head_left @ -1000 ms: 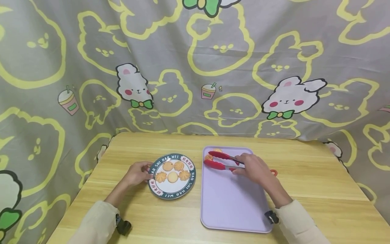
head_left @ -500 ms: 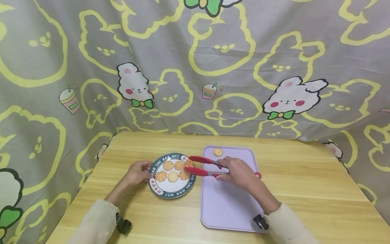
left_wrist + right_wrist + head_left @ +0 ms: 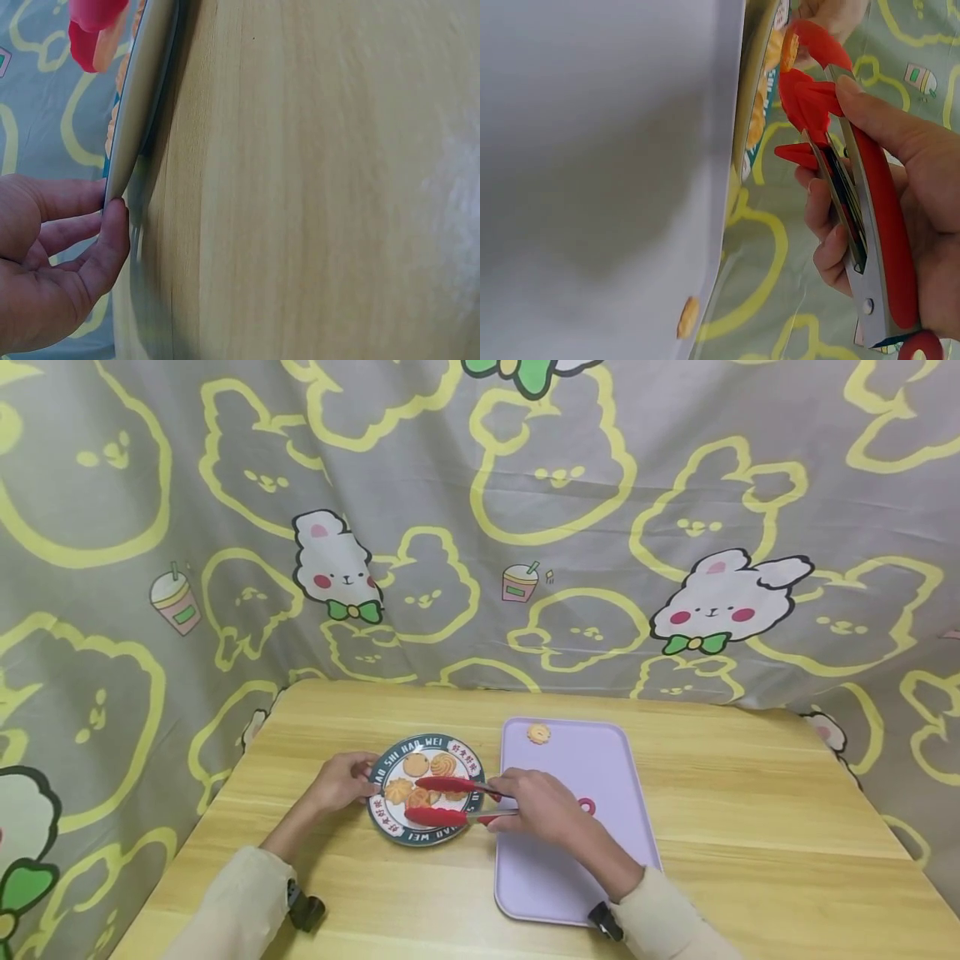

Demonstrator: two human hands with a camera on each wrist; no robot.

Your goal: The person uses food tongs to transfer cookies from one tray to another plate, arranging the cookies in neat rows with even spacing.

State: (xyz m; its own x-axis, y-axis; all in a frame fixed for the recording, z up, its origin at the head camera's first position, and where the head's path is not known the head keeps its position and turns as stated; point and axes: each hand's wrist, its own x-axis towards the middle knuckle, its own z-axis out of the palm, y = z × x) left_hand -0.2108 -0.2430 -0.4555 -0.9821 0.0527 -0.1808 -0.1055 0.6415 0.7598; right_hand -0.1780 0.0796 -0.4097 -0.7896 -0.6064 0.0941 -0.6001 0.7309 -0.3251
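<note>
My left hand (image 3: 341, 783) pinches the left rim of a round plate (image 3: 420, 837) with a green lettered border; the left wrist view shows thumb and fingers (image 3: 114, 244) on its edge. Several cookies lie on the plate. My right hand (image 3: 543, 806) grips red-tipped metal tongs (image 3: 889, 225), reaching leftward over the plate. Between the tong tips is a cookie (image 3: 789, 51), over the plate's middle; whether it touches the plate I cannot tell. The tongs partly cover the cookies below. One cookie (image 3: 538, 733) lies at the top of the lilac tray (image 3: 532, 877).
The tray lies just right of the plate, under my right forearm. Both rest on a wooden table (image 3: 765, 810). A grey curtain (image 3: 420, 468) with yellow cartoon outlines hangs behind and beside the table. Each wrist wears a small black camera.
My right hand has moved left and nearer, carrying a cookie in the tongs from the tray to above the plate. One cookie now lies on the tray. My left hand stays at the plate rim.
</note>
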